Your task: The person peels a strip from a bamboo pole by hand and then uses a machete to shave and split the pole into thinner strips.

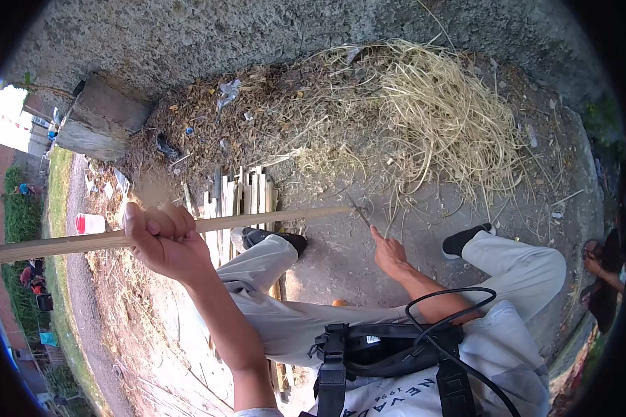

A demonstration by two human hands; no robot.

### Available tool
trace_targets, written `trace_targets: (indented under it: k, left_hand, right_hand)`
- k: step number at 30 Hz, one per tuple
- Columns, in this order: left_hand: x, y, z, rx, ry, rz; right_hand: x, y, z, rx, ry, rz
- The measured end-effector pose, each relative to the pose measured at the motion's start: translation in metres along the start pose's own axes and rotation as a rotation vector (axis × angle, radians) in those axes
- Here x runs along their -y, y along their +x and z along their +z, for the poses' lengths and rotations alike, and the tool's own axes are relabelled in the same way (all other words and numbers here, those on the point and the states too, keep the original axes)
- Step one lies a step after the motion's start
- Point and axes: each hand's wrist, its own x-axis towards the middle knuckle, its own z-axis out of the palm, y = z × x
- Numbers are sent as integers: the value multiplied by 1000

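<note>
A long bamboo strip (271,216) stretches across the view, nearly level. My left hand (165,240) is closed around it toward its left end, fingers wrapped over the top. Lower right of the strip's right tip, my right hand (391,257) is closed on the handle of a thin-bladed knife (360,213), index finger stretched along it. The blade points up and left and meets the tip of the strip. Most of the knife's handle is hidden in the hand.
A heap of pale shavings (452,118) lies ahead by the concrete wall (292,28). Several cut strips (247,194) are stacked near my shoe (278,240). A stone block (104,115) stands at left. Another person (602,271) is at the right edge.
</note>
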Motion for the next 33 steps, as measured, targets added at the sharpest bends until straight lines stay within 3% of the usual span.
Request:
trace_targets:
  k: [2, 5, 8, 12, 18, 25, 33]
  left_hand:
    - [-1, 2, -3, -7, -7, 11]
    - [0, 3, -11, -38, -37, 4]
    - [1, 5, -22, -9, -56, 4]
    - [2, 5, -10, -2, -25, -1]
    - [0, 2, -7, -72, 7, 24]
    - [1, 11, -26, 167, -146, -35]
    - [-1, 14, -36, 173, -161, -45]
  right_hand:
    - [22, -16, -26, 51, -4, -37]
    - [21, -17, -11, -111, 27, -228]
    - [-6, -2, 12, -69, -42, -16]
    - [-21, 9, 18, -74, -37, -6]
    - [17, -11, -14, -58, -32, -119]
    - [-27, 12, 28, -72, -22, 20]
    - [1, 3, -5, -6, 23, 24]
